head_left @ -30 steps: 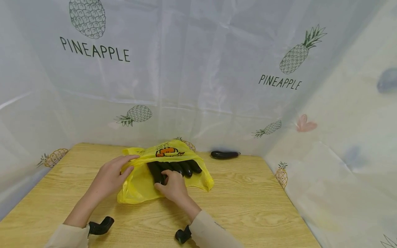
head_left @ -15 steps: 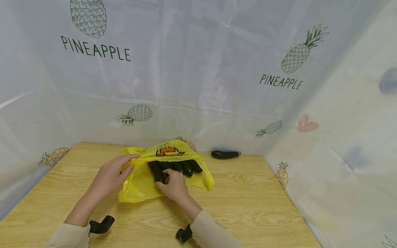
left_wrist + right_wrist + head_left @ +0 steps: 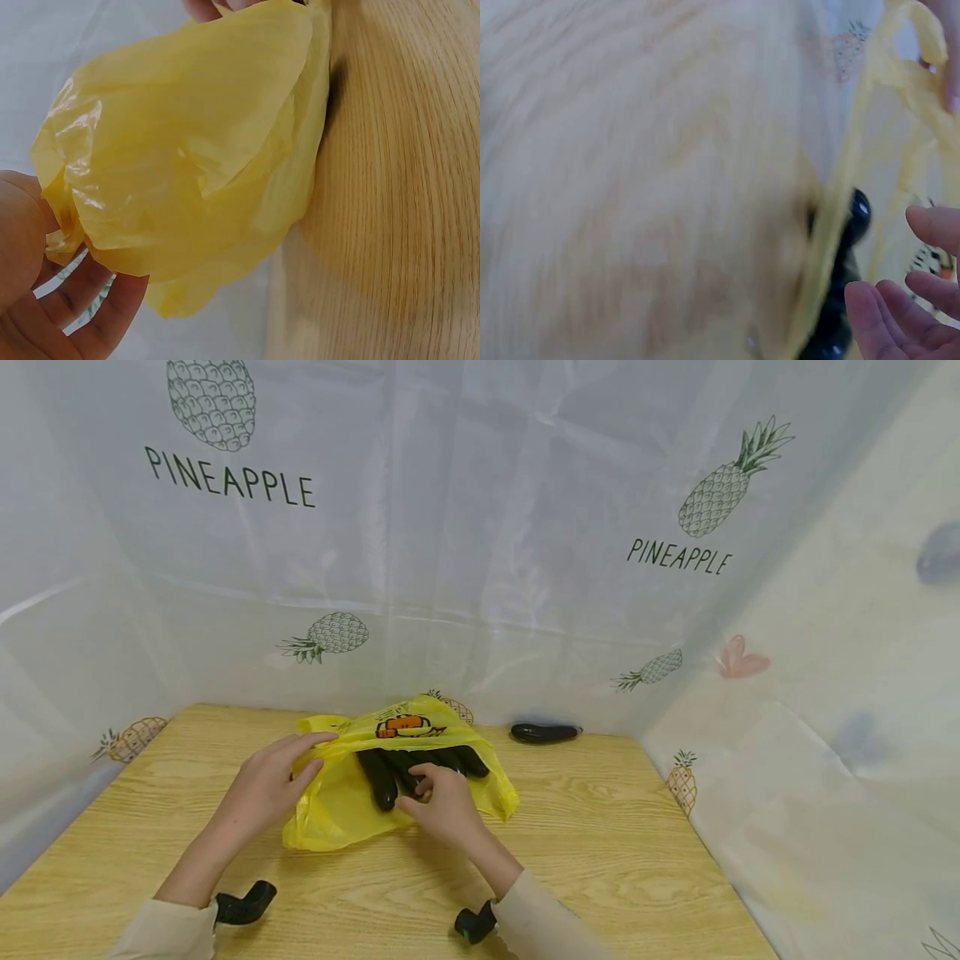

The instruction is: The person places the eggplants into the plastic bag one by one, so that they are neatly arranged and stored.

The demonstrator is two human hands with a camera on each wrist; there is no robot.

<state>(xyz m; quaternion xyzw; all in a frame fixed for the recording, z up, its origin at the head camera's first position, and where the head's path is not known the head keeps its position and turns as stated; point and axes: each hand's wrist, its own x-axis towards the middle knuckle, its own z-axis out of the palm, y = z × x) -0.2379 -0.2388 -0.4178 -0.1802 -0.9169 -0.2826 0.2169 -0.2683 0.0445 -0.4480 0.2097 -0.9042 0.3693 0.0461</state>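
A yellow plastic bag (image 3: 333,818) with an orange printed picture lies on the table, its mouth facing me. Several dark eggplants (image 3: 380,781) lie side by side inside it, partly under the upper layer. My left hand (image 3: 266,781) pinches the bag's upper edge at the left and keeps it lifted; the left wrist view shows thumb and fingers around the gathered plastic (image 3: 67,217). At the bag's mouth my right hand (image 3: 448,810) hovers by the eggplants, thumb and fingers spread apart with nothing between them in the right wrist view. It covers some eggplant ends in the head view.
A single eggplant (image 3: 545,733) lies at the table's back edge, right of the bag. The wooden table (image 3: 600,852) meets a pale pineapple-printed sheet (image 3: 480,527) behind. Black wrist mounts (image 3: 246,903) stick out from both sleeves.
My right hand has come off the leftmost eggplant and drawn back slightly to the right, its fingers parting. That eggplant's near end now shows in the bag. My left hand stays in place.
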